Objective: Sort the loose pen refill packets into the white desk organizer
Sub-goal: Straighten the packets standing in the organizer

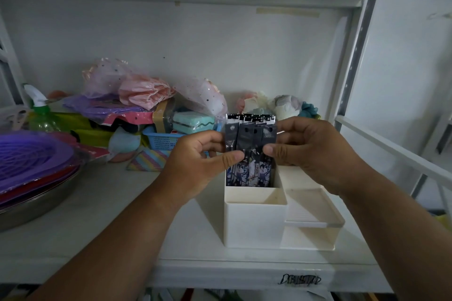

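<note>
Both hands were on the refill packets, which stood upright in the back compartment of the white organizer. The left hand and right hand each pinched the bunch from its side. They looked light, thin, kinda slippery plastic, so I'd grab mid-height.
</note>
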